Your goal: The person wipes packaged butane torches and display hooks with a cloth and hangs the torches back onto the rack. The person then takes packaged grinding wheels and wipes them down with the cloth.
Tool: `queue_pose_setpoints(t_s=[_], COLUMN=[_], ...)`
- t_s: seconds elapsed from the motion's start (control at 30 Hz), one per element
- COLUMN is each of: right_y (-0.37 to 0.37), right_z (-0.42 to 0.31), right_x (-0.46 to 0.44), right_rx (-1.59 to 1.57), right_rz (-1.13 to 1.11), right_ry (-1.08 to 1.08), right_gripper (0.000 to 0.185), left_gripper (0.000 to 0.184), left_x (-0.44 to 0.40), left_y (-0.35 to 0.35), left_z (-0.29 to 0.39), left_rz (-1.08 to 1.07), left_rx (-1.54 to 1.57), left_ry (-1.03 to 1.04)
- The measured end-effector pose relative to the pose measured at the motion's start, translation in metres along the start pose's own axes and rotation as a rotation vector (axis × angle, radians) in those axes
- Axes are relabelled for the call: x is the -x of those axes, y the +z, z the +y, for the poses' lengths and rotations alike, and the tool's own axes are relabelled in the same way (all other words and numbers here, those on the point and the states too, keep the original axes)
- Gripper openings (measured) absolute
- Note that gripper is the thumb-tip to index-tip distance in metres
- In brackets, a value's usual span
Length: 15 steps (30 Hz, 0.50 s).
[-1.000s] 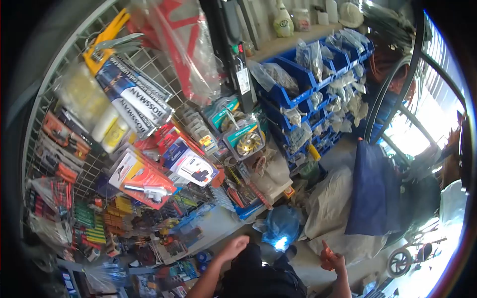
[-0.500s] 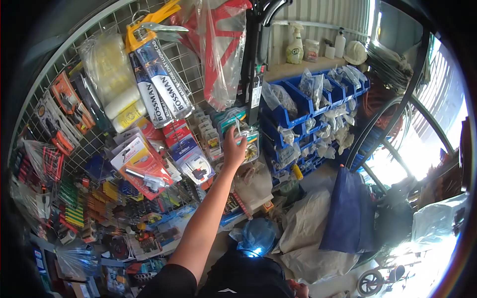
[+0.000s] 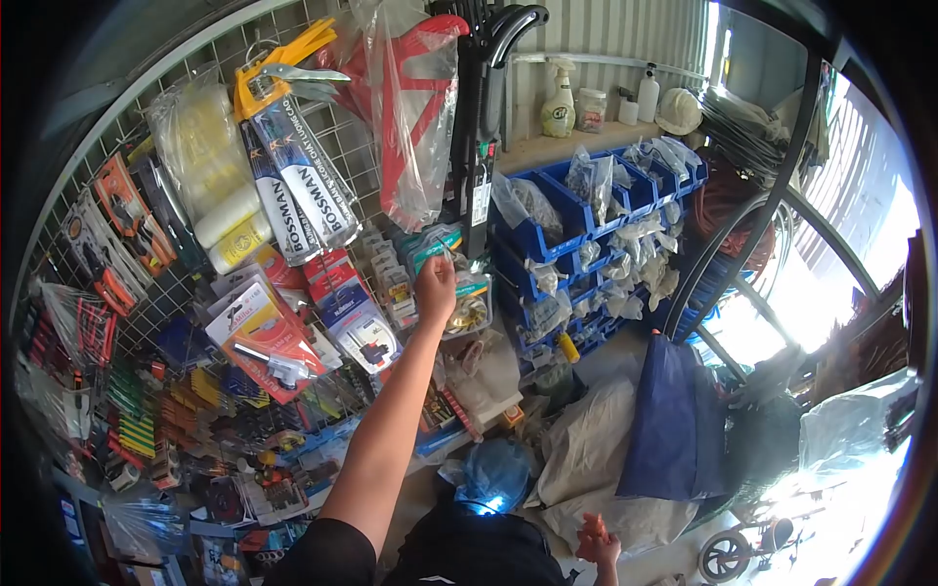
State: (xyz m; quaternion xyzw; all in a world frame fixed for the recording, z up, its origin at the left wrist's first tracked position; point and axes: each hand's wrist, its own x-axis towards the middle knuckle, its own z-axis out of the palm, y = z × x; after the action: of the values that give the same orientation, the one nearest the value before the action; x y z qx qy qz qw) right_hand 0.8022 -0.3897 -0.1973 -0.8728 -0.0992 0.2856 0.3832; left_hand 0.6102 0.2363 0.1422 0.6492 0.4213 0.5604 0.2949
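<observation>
My left hand (image 3: 436,288) is raised to the wire rack, its fingers pinched together at the top of a teal-carded clear pack (image 3: 471,305) with a round brass-coloured item inside. What the fingertips grip there is too small to tell. Another teal-topped pack (image 3: 432,246) hangs just behind. Small carded packs (image 3: 391,276) hang left of the hand. Low on the right, my right hand (image 3: 599,549) is closed around something reddish-orange that I cannot make out.
The wire rack (image 3: 332,156) carries BOSSMAN packs (image 3: 322,195), a red bagged frame (image 3: 415,127) and an orange torch pack (image 3: 264,342). Blue bins (image 3: 547,239) with bagged parts stand to the right. A blue bag (image 3: 495,474), beige sheeting (image 3: 586,439) and dark blue cloth (image 3: 669,420) lie lower.
Since a second ago my left hand has risen from low in front of my body to the hanging packs. My right hand dropped low, then came back up a little. The view has shifted.
</observation>
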Motion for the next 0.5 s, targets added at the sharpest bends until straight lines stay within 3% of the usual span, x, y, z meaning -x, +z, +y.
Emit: queue_pose_setpoints(t_s=[0.33,0.43,0.5], right_y=[-0.001,-0.001,0.001], right_z=[0.004,0.006,0.003], right_x=[0.025,0.026,0.025], right_rx=[0.008,0.008,-0.356], right_rz=[-0.108,-0.089,-0.198], right_ry=[0.024,0.022,0.025], right_gripper=[0.032,0.023,0.018], left_gripper=[0.013,0.011,0.012], left_x=[0.017,0.021,0.022], left_y=[-0.006,-0.010,-0.011], left_z=[0.030,0.039,0.045], left_rz=[-0.030,-0.050,-0.071], left_rx=[0.094,0.080,0.112], left_ry=[0.091,0.085,0.064])
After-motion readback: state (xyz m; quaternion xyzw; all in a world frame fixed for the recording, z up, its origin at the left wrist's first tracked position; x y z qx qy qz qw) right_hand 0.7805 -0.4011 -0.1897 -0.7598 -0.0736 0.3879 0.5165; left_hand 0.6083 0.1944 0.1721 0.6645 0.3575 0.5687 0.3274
